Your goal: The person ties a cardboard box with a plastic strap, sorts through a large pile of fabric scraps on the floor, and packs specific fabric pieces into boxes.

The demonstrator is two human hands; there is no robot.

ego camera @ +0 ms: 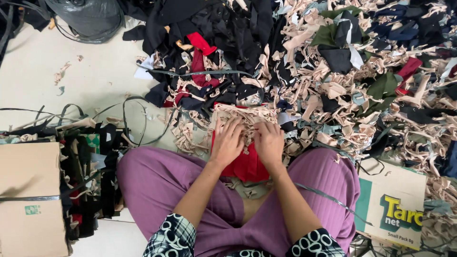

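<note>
I sit cross-legged in purple trousers on the floor. My left hand point(227, 142) and my right hand point(269, 143) lie side by side, palms down, pressing on a flat bundle of beige fabric strips point(243, 116) that rests on a red cloth point(246, 166) between my knees. The fingers of both hands are spread over the strips. A huge heap of beige, black, red and green fabric scraps point(333, 71) begins right beyond the bundle.
A brown cardboard box point(28, 195) stands at my left, with a stack of sorted dark strips point(90, 176) beside it. A white and green cardboard box point(392, 204) lies at my right knee. A black plastic bag point(85, 16) sits top left on pale floor point(71, 76).
</note>
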